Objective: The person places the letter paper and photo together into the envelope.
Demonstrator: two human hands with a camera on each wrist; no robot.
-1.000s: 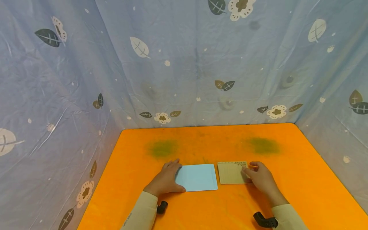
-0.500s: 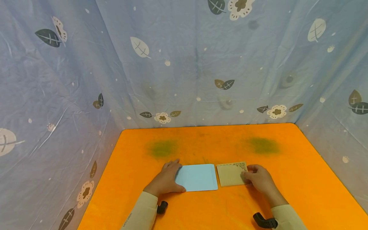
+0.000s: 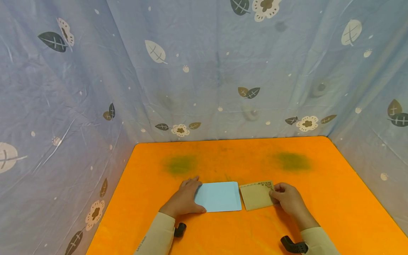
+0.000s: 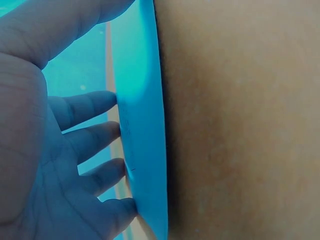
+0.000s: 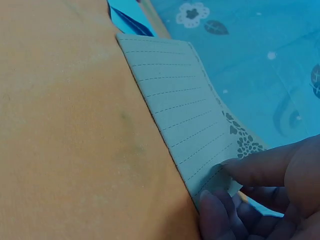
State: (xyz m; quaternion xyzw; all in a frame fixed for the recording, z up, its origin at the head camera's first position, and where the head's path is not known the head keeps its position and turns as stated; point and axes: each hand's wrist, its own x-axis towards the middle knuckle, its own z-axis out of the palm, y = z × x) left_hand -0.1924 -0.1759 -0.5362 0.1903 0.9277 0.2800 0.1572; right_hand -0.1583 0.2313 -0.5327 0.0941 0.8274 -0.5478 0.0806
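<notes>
A light blue envelope [image 3: 220,197] lies flat on the orange table. Around its left end is my left hand [image 3: 185,198], thumb at the near corner and fingertips along the edge, holding it. Seen from the right wrist, the envelope's near end [image 5: 131,17] gapes slightly. My right hand [image 3: 288,199] pinches the right end of a tan note card [image 3: 255,198] between thumb and fingers. This card has dashed lines and a brown floral corner. It tilts a little, its left edge close to the envelope's right end; whether they touch I cannot tell.
The orange table [image 3: 229,156] bears two greenish stains towards its back. A pale blue curtain [image 3: 204,78] printed with leaves and flowers surrounds it on the back and sides. Black straps [image 3: 293,245] show at both wrists.
In my right hand the note card has turned, its left end swinging towards me and slightly left, closer to the envelope. My left hand and the envelope have stayed put.
</notes>
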